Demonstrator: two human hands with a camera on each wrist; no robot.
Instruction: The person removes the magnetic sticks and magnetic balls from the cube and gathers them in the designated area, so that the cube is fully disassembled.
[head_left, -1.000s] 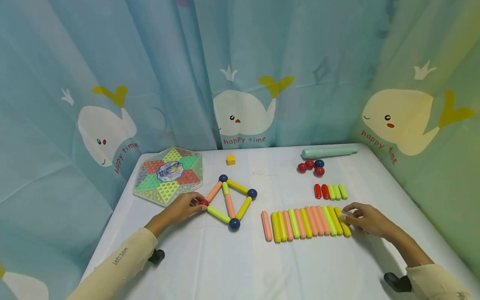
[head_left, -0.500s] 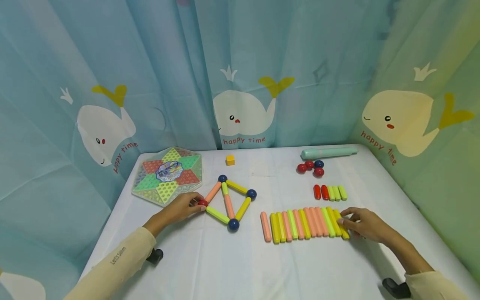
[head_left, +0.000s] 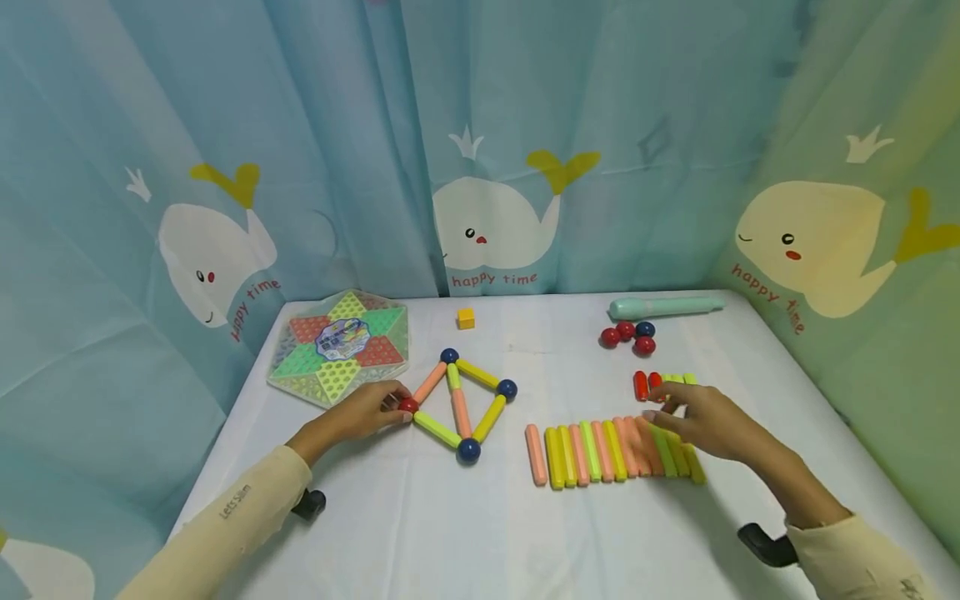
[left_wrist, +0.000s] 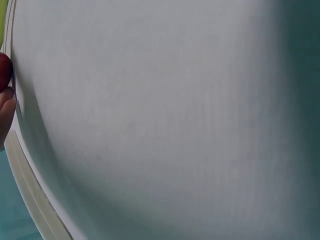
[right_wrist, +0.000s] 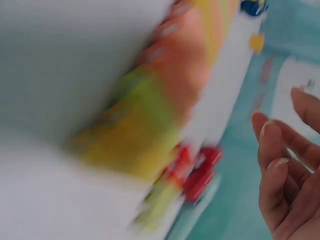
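My left hand [head_left: 370, 410] pinches a red ball [head_left: 408, 406] at the left corner of a flat diamond of magnetic sticks and balls. Dark blue balls sit at the other corners, including the front one [head_left: 468, 451]; an orange-and-green bar [head_left: 459, 402] crosses the middle. At the edge of the left wrist view show a fingertip and the red ball [left_wrist: 5, 71]. My right hand [head_left: 701, 419] hovers over the right end of a row of coloured sticks [head_left: 585, 452], its fingers loosely bent and holding nothing. The right wrist view shows the fingers apart from the blurred sticks [right_wrist: 145, 120].
Short red sticks [head_left: 641, 386] and green ones lie behind the row, partly hidden by my right hand. Farther back are several loose balls [head_left: 626, 332] and a mint-green tube-like object [head_left: 663, 307]. A star-patterned game board [head_left: 337, 342] and a yellow cube [head_left: 466, 318] lie at back left.
My right hand has left the yellow stick at the row's right end and moved left and up, above the row. The left hand stays on the red ball.
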